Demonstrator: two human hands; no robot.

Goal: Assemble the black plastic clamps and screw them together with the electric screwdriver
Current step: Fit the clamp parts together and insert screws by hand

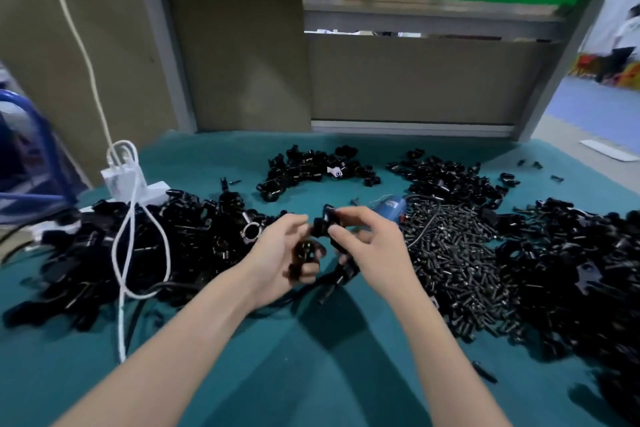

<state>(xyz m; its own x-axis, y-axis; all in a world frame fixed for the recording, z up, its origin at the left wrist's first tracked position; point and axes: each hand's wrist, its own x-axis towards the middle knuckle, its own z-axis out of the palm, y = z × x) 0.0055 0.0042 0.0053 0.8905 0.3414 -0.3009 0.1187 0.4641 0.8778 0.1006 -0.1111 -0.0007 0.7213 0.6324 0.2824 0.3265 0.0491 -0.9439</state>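
Fitting clamp together above tabletop centre, raised for alignment: right hand pinching it, left hand curled round second part. Screwdriver lies just behind, beside screws, handy.

This is looking like a small assembly workshop. A bench draped in teal cloth is carrying a blue electric screwdriver near its middle. Heaps of loose black plastic clamp parts are lying left of, beyond and right of the screwdriver, and a pile of small black screws is spreading just right of it. Well left of the screwdriver a white power strip is sitting, and grey metal framing is standing beyond it.
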